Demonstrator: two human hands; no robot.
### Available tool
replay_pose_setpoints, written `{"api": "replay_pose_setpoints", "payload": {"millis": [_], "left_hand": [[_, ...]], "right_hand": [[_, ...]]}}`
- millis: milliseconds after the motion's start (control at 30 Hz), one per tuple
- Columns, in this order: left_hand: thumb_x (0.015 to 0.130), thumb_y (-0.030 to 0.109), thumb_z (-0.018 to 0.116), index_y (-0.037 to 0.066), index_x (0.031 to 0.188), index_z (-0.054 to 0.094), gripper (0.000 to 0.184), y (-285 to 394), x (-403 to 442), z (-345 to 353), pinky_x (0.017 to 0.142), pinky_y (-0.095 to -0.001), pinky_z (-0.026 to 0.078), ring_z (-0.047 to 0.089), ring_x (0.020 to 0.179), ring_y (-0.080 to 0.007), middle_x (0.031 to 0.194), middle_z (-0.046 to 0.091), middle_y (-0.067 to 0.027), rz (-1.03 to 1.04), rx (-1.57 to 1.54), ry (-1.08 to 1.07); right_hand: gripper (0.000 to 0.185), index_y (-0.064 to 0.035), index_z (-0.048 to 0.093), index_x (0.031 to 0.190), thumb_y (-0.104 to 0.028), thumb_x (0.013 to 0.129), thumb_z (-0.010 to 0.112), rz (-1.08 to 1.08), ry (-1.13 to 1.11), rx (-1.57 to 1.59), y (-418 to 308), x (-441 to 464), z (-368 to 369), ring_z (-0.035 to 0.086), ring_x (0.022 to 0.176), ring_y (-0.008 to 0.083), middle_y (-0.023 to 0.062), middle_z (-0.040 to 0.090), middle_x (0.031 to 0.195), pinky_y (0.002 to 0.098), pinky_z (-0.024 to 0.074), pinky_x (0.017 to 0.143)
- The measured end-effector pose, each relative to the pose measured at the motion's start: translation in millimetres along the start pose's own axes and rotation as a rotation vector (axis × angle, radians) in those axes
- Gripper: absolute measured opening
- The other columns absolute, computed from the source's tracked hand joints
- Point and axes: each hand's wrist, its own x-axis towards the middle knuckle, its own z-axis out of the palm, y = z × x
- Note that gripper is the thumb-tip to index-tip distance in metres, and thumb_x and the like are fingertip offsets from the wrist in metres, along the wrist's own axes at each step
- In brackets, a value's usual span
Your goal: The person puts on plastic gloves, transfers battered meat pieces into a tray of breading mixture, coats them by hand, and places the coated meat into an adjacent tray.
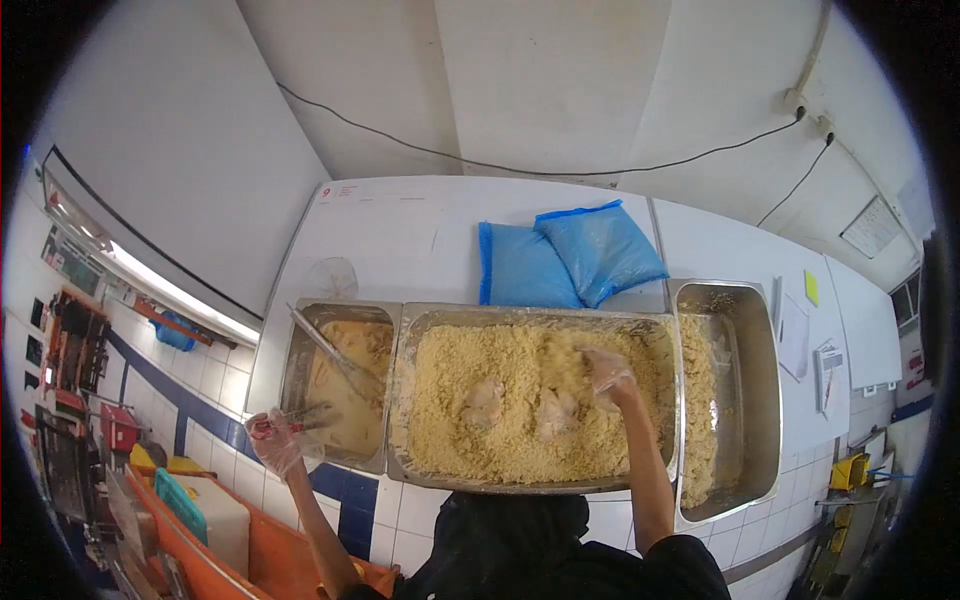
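My left hand [277, 445], in a clear plastic glove, is closed on red-handled metal tongs [318, 414] over the near left corner of the batter pan [395, 350]. Pale, milky batter [350, 425] lies in that pan, with a long metal utensil [325, 345] leaning in it. My right hand [607, 377], also gloved, is at the right part of the wide crumb pan [530, 487]. Loose yellow crumbs [565, 358] blur beside its fingers, which are smeared by motion. Two pale, crumb-dusted pieces [484, 402], possibly chicken, lie half sunk in the crumbs.
Two blue filled bags [600, 252] lie behind the crumb pan. To the right, a deep metal pan [745, 400] holds crumbs along its left side. Papers [795, 335] rest on the right of the white table [390, 240]. An orange bin [260, 550] stands at lower left.
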Motion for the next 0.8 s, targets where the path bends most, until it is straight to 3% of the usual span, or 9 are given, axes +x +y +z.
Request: {"api": "replay_pose_setpoints", "payload": {"millis": [100, 200, 300, 333, 467, 533, 600, 667, 800], "left_hand": [[0.085, 0.029, 0.072, 0.009, 0.108, 0.047, 0.039, -11, -3, 3, 0.065, -0.0340, 0.050, 0.060, 0.074, -0.0201, 0.078, 0.058, -0.0086, 0.184, 0.383, 0.110], [0.082, 0.031, 0.072, 0.007, 0.104, 0.051, 0.038, 25, -5, 1, 0.070, -0.0401, 0.050, 0.060, 0.074, -0.0273, 0.082, 0.060, -0.0114, 0.064, 0.818, 0.200], [0.082, 0.031, 0.068, 0.006, 0.099, 0.060, 0.031, 6, 1, -21, 0.079, -0.0439, 0.047, 0.058, 0.086, -0.0307, 0.088, 0.063, -0.0123, 0.128, 1.039, 0.023], [0.083, 0.030, 0.067, 0.005, 0.097, 0.062, 0.030, 13, 2, -22, 0.081, -0.0438, 0.046, 0.058, 0.090, -0.0305, 0.090, 0.063, -0.0127, 0.184, 1.085, -0.044], [0.085, 0.027, 0.064, 0.003, 0.099, 0.063, 0.028, 99, -24, 35, 0.083, -0.0409, 0.046, 0.057, 0.093, -0.0289, 0.097, 0.062, -0.0151, 0.470, 0.938, 0.157], [0.085, 0.022, 0.064, 0.001, 0.101, 0.063, 0.026, 44, -38, 78, 0.081, -0.0358, 0.049, 0.060, 0.087, -0.0256, 0.096, 0.063, -0.0140, 0.281, 0.331, -0.118], [0.085, 0.017, 0.064, 0.003, 0.099, 0.066, 0.020, 120, -93, 149, 0.082, -0.0303, 0.049, 0.063, 0.090, -0.0249, 0.095, 0.066, -0.0132, 0.215, 0.075, -0.451], [0.087, 0.031, 0.060, 0.003, 0.108, 0.065, 0.035, 111, -116, 224, 0.092, -0.0381, 0.047, 0.061, 0.107, -0.0324, 0.110, 0.066, -0.0163, 0.175, 0.343, -0.927], [0.093, 0.044, 0.044, -0.001, 0.121, 0.059, 0.055, 71, -147, 321, 0.104, -0.0433, 0.038, 0.051, 0.122, -0.0346, 0.129, 0.055, -0.0223, 0.287, 0.981, -1.158]], "right_hand": [[0.038, -0.0038, 0.060, 0.125, -0.026, 0.095, 0.054, 0.072, -0.139, -0.287, -36, -3, 2, 0.055, 0.117, 0.0258, 0.0149, 0.057, 0.130, 0.0366, 0.0470, 0.093], [0.029, -0.0067, 0.066, 0.114, -0.020, 0.094, 0.051, 0.085, 0.021, -0.493, -32, -5, -11, 0.059, 0.109, 0.0287, 0.0151, 0.064, 0.118, 0.0375, 0.0481, 0.088], [0.024, -0.0074, 0.070, 0.101, -0.016, 0.090, 0.050, -0.207, -0.025, -1.313, 17, -32, -34, 0.061, 0.101, 0.0313, 0.0141, 0.068, 0.104, 0.0396, 0.0484, 0.087], [0.025, -0.0068, 0.068, 0.104, -0.015, 0.088, 0.051, -0.191, 0.018, -1.304, 11, -49, -30, 0.061, 0.099, 0.0322, 0.0148, 0.067, 0.102, 0.0405, 0.0484, 0.086], [0.029, -0.0063, 0.065, 0.108, -0.019, 0.083, 0.057, 0.098, 0.117, -1.141, 13, -59, -12, 0.061, 0.098, 0.0334, 0.0167, 0.066, 0.100, 0.0423, 0.0483, 0.085], [0.030, -0.0064, 0.065, 0.107, -0.023, 0.083, 0.060, 0.116, 0.079, -1.226, 7, -55, -3, 0.061, 0.097, 0.0338, 0.0171, 0.066, 0.103, 0.0424, 0.0484, 0.085], [0.030, -0.0064, 0.065, 0.107, -0.025, 0.084, 0.060, 0.034, 0.015, -1.374, 19, -42, -4, 0.061, 0.096, 0.0342, 0.0171, 0.066, 0.105, 0.0422, 0.0486, 0.084], [0.035, -0.0054, 0.065, 0.112, -0.031, 0.089, 0.062, 0.070, 0.155, -0.763, 54, -19, -4, 0.063, 0.096, 0.0315, 0.0137, 0.067, 0.109, 0.0415, 0.0484, 0.084], [0.044, -0.0043, 0.054, 0.130, -0.031, 0.096, 0.054, 0.411, 0.112, 0.028, 18, 1, 14, 0.062, 0.100, 0.0292, 0.0120, 0.065, 0.116, 0.0430, 0.0465, 0.087]]}}
